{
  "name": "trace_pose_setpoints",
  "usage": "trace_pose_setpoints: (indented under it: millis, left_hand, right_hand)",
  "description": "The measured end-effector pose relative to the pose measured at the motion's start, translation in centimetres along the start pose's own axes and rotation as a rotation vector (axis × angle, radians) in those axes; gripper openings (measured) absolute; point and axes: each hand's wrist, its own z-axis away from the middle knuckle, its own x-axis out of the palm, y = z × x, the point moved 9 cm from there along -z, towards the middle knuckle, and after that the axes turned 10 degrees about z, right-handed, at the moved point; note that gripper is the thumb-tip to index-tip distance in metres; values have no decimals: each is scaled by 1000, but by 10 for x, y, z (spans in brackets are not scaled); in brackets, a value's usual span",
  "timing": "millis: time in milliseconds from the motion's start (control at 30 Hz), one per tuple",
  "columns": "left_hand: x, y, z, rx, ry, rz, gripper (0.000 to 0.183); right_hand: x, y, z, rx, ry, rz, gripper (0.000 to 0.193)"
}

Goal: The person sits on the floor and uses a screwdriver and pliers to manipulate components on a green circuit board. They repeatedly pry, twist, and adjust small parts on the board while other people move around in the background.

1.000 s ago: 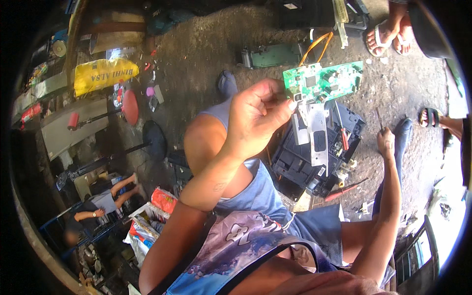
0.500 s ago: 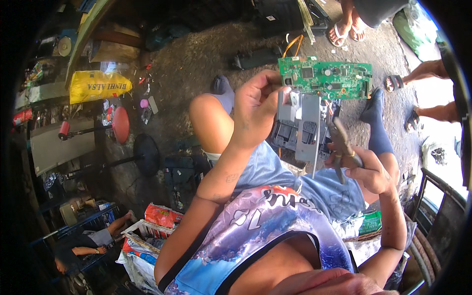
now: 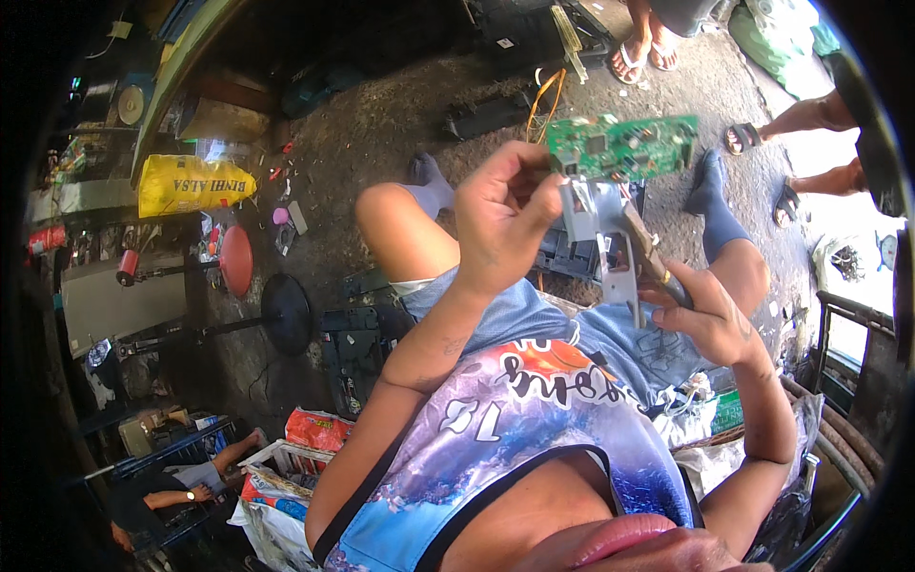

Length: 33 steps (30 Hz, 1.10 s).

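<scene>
A green circuit board (image 3: 624, 148) is held up in front of me, with a grey metal bracket (image 3: 583, 217) hanging from its near side. My left hand (image 3: 505, 214) is closed, pinching the board and bracket together at their left end. My right hand (image 3: 707, 310) is wrapped around the handles of a pair of worn pliers (image 3: 648, 250). The pliers' jaws reach up to the bracket just under the board; whether they bite on it I cannot tell. Behind the bracket, a dark plastic machine part (image 3: 569, 255) is partly hidden between my legs.
A yellow sack (image 3: 195, 186), a red disc on a rod (image 3: 235, 260) and a black disc (image 3: 286, 315) lie to the left. Black plastic casings (image 3: 491, 114) and orange wire (image 3: 543, 103) are ahead. Other people's sandalled feet (image 3: 629, 62) stand at the far right.
My right hand has brought the pliers up and left against the bracket. The board and bracket have tilted and shifted slightly left in my left hand.
</scene>
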Motion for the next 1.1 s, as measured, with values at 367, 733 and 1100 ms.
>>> trace_pose_setpoints:
  millis: [367, 733, 1100]
  left_hand:
    - [9, 11, 9, 59, -63, -76, 24]
    - [15, -1, 4, -74, -222, 21, 34]
    - [40, -11, -39, -127, -649, 156, 63]
  right_hand:
    - [37, 9, 2, -23, -264, -650, 49]
    - [64, 37, -2, 6, -451, -1264, 53]
    - [67, 48, 1, 20, -655, -1319, 54]
